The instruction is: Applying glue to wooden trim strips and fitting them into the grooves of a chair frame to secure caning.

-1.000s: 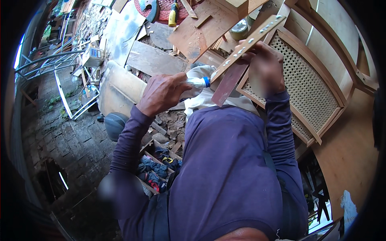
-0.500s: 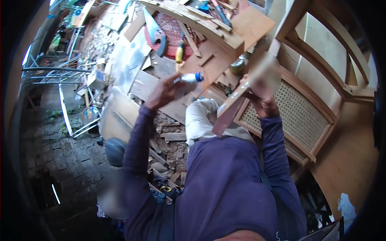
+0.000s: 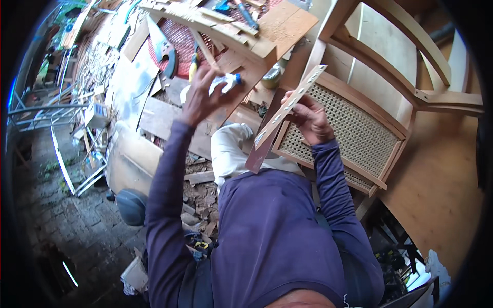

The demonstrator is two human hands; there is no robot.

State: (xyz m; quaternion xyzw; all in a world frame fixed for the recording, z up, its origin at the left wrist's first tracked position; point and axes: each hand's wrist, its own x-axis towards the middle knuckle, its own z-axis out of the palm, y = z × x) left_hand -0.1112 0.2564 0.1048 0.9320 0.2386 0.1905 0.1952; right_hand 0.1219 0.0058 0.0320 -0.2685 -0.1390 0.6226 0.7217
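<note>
My left hand (image 3: 201,100) is raised over the workbench with its fingers apart. Just beyond its fingertips is a clear plastic bottle (image 3: 220,82) with a blue cap, partly hidden by the hand. In my right hand (image 3: 312,121) is a thin, pale wooden strip (image 3: 278,117), gripped between thumb and fingers and tilted. White dabs, which look like glue, run along the strip's face. Behind and below it a reddish-brown flat piece (image 3: 261,157) slants down to my lap; whether the right hand also touches this is hidden.
A wooden chair frame (image 3: 411,87) with a woven cane panel (image 3: 354,128) stands to the right. On the bench lie a handsaw (image 3: 163,49), a yellow-handled tool (image 3: 193,65), a hammer-like tool (image 3: 246,14) and wood offcuts. A jar (image 3: 271,77) stands beside the bench. Scraps cover the ground.
My left hand has moved the bottle left and its fingers have spread away from it. My right hand has shifted left and lower with the strip, whose dabbed face now shows more fully.
</note>
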